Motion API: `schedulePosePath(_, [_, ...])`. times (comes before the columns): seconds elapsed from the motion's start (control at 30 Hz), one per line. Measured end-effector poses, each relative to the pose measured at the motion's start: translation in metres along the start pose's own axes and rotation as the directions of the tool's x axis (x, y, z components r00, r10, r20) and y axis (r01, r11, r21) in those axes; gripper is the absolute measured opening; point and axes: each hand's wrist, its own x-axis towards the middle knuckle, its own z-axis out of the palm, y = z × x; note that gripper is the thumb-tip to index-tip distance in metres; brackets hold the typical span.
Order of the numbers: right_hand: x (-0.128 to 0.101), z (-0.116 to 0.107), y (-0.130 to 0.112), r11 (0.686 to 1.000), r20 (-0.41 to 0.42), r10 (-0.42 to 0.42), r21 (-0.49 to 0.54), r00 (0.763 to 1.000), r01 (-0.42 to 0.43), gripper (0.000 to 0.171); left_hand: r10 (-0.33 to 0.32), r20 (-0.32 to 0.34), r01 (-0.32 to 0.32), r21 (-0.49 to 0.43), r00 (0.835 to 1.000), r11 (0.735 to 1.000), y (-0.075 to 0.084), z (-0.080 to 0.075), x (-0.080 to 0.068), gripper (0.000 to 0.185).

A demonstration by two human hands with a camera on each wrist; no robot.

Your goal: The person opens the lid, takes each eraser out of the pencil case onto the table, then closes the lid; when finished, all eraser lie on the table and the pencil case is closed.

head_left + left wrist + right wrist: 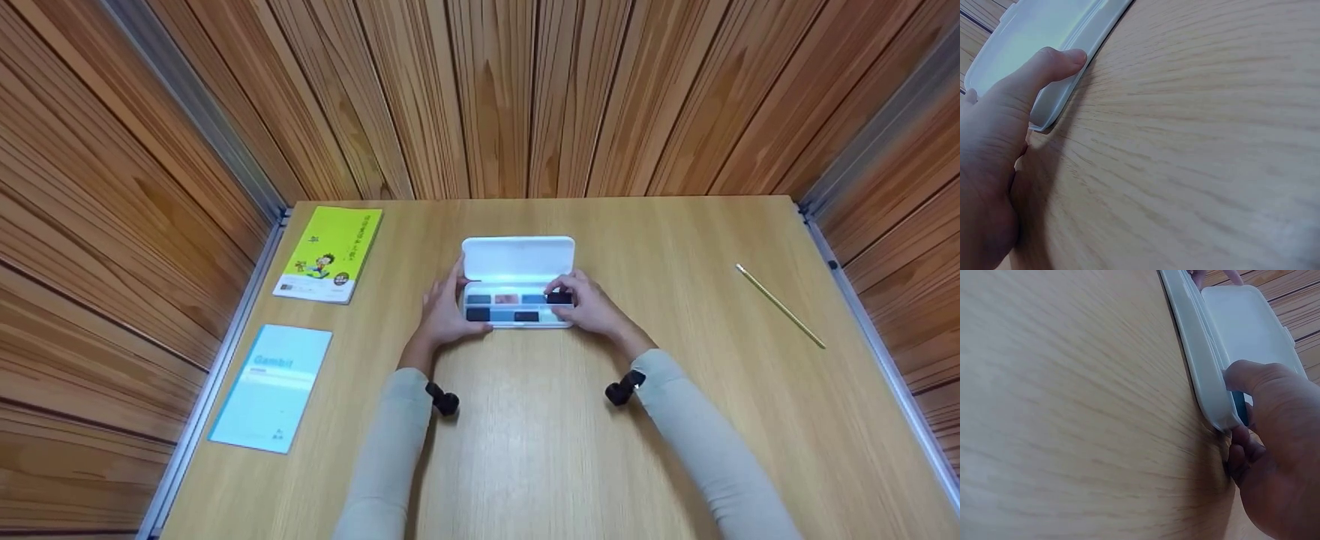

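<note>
In the head view the right hand [589, 304] covers the right end of the white paint box [517, 259], hiding the pans beneath its fingers, and the left hand [444, 311] hides the box's left edge. The print on the yellow booklet [330, 253] is too small to read. In the left wrist view the box's lid runs off the top edge and its pans cannot be seen. In the right wrist view the fingertips disappear behind the box's rim.

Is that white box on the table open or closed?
Open: the white box has its lid raised behind a tray of coloured blocks.
</note>
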Motion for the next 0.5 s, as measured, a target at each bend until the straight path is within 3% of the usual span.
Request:
schedulePosePath(0.3, [0.0017,-0.0010,0.0011,0.999,-0.010,-0.025,-0.034,1.000,0.025,0.029,0.015,0.000,-0.015,0.023,1.000,1.000,-0.0002,0.0001,0.0012,0.144])
schedulePosePath(0.5, [0.0042,-0.0011,0.0019,0.997,-0.070,-0.071,-0.018,0.995,0.070,0.035,-0.002,-0.003,0.002,0.022,1.000,1.000,0.0007,0.0002,0.0011,0.144])
